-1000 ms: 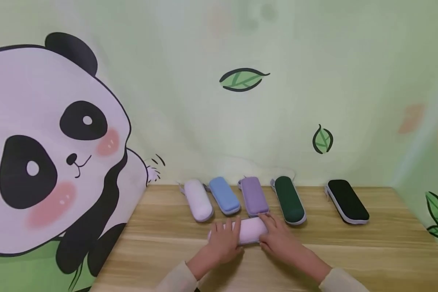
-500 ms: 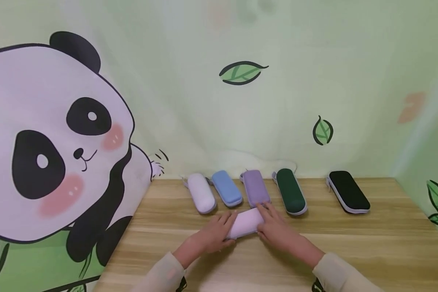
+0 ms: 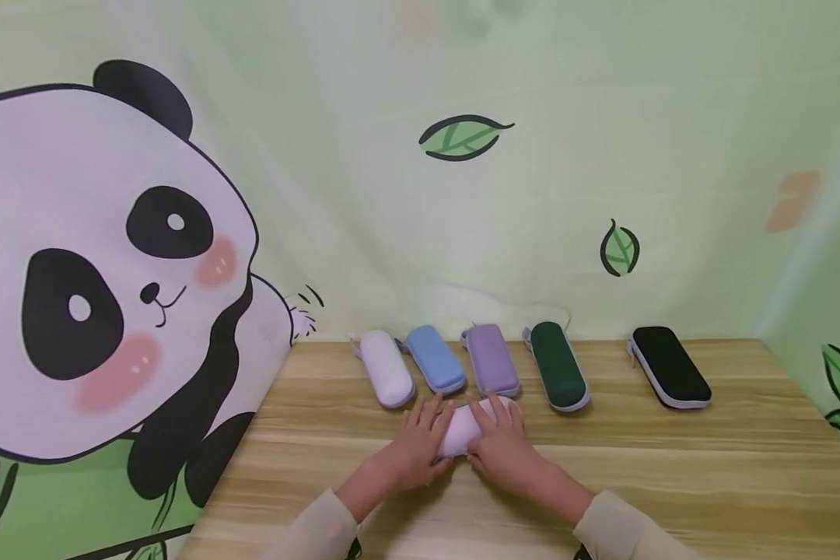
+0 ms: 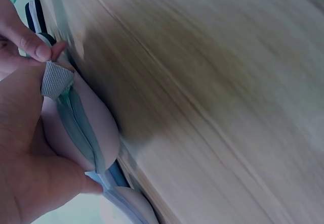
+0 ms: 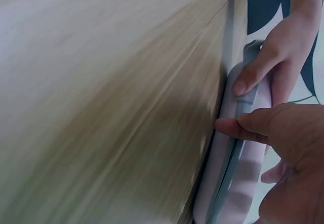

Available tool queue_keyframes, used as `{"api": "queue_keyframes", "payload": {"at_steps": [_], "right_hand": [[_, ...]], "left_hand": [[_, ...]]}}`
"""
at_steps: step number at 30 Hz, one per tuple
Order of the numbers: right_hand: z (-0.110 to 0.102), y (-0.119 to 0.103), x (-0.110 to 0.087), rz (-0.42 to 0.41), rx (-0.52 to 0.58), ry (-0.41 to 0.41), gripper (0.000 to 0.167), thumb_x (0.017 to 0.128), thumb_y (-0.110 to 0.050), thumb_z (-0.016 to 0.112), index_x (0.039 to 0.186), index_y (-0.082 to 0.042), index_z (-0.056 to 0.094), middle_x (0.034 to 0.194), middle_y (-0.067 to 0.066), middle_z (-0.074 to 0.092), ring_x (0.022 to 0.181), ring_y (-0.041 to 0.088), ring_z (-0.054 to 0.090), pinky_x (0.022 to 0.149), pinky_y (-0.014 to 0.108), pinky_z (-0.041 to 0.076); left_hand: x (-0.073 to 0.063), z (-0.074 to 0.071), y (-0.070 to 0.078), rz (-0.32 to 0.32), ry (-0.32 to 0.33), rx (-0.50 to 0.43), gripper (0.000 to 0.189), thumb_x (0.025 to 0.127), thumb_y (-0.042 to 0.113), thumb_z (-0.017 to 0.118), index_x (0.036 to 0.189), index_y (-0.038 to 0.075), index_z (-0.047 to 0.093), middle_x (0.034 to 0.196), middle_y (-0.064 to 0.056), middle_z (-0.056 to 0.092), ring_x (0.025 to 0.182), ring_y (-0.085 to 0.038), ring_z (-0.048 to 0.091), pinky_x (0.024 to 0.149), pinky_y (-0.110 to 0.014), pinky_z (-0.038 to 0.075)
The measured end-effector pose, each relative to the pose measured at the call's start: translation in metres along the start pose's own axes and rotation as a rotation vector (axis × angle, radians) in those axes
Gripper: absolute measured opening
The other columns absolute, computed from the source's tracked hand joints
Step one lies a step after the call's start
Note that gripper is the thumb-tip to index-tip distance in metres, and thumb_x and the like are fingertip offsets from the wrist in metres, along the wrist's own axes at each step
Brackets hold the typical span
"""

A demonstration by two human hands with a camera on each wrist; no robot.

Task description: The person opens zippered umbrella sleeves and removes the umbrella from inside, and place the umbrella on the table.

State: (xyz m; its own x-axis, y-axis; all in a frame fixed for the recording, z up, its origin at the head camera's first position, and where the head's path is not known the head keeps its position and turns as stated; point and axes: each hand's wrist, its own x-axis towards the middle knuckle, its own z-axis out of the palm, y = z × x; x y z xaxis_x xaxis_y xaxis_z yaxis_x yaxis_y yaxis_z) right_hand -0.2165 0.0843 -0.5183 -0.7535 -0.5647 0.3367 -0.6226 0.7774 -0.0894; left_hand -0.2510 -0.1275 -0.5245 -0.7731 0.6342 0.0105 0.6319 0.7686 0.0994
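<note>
A pale pink zippered glasses case [image 3: 459, 432] lies crosswise on the table, between both hands in the head view. My left hand [image 3: 413, 451] holds its left end, fingers over the top. There, a grey fabric loop [image 4: 56, 81] sticks out from the case in the left wrist view. My right hand [image 3: 505, 451] has its fingers across the case's top. In the right wrist view its thumb and index finger pinch at the grey zipper [image 5: 229, 168], close to the left thumb [image 5: 244, 85]. Whatever piece of the zipper is between those fingertips is hidden.
Behind the hands stand more cases in a row along the wall: white [image 3: 386, 369], blue [image 3: 435, 359], purple [image 3: 493, 360] and dark green [image 3: 558, 365]. A black case [image 3: 670, 366] lies apart at the right. A panda-print cloth [image 3: 336, 194] hangs behind the wooden table [image 3: 672, 467].
The right hand has slid leftward along the pink case, from its right end toward the left hand. The left hand has shifted its grip, and the case now slants slightly. The other cases stayed put.
</note>
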Motion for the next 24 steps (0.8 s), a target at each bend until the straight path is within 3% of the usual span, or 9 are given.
{"api": "queue_keyframes", "payload": {"at_steps": [5,14,18,21,24], "right_hand": [[0.000,-0.011,0.005,0.075,0.077,-0.038,0.013,0.089,-0.022,0.078,0.077,-0.018,0.078,0.155,0.027,0.041,0.135,0.072,0.021,0.091,0.089,0.022],[0.001,-0.011,0.010,0.120,0.129,-0.105,0.012,0.091,-0.025,0.076,0.081,-0.020,0.080,0.157,0.026,0.038,0.136,0.073,0.015,0.091,0.090,0.018],[-0.011,0.003,0.010,0.099,0.186,-0.138,0.014,0.095,-0.028,0.072,0.086,-0.019,0.078,0.154,0.026,0.041,0.137,0.068,0.024,0.095,0.087,0.023],[-0.030,0.024,0.010,0.091,0.236,-0.077,0.013,0.096,-0.026,0.070,0.089,-0.016,0.075,0.147,0.028,0.049,0.135,0.058,0.040,0.100,0.074,0.036],[-0.047,0.047,0.010,0.148,0.279,-0.015,0.015,0.097,-0.023,0.069,0.104,-0.011,0.074,0.144,0.030,0.051,0.131,0.051,0.048,0.102,0.064,0.042]], "left_hand": [[-0.002,-0.003,0.004,-0.033,0.008,-0.015,0.101,0.089,0.041,0.075,0.163,0.005,0.016,0.168,-0.025,0.002,0.148,-0.058,0.005,0.111,-0.073,0.023],[-0.004,-0.004,0.003,-0.036,0.006,-0.012,0.104,0.086,0.041,0.076,0.163,0.005,0.015,0.168,-0.025,0.000,0.149,-0.057,0.003,0.111,-0.074,0.021],[-0.004,-0.008,0.004,-0.036,-0.024,-0.035,0.103,0.091,0.053,0.068,0.164,0.007,0.012,0.169,-0.020,0.002,0.151,-0.052,0.008,0.113,-0.071,0.021],[-0.001,-0.017,0.007,-0.064,-0.031,-0.063,0.101,0.094,0.061,0.059,0.164,0.009,0.009,0.170,-0.017,0.008,0.151,-0.049,0.015,0.114,-0.069,0.023],[0.007,-0.029,0.015,-0.127,-0.017,-0.109,0.098,0.096,0.065,0.054,0.164,0.010,0.010,0.169,-0.016,0.016,0.150,-0.048,0.021,0.113,-0.069,0.025]]}}
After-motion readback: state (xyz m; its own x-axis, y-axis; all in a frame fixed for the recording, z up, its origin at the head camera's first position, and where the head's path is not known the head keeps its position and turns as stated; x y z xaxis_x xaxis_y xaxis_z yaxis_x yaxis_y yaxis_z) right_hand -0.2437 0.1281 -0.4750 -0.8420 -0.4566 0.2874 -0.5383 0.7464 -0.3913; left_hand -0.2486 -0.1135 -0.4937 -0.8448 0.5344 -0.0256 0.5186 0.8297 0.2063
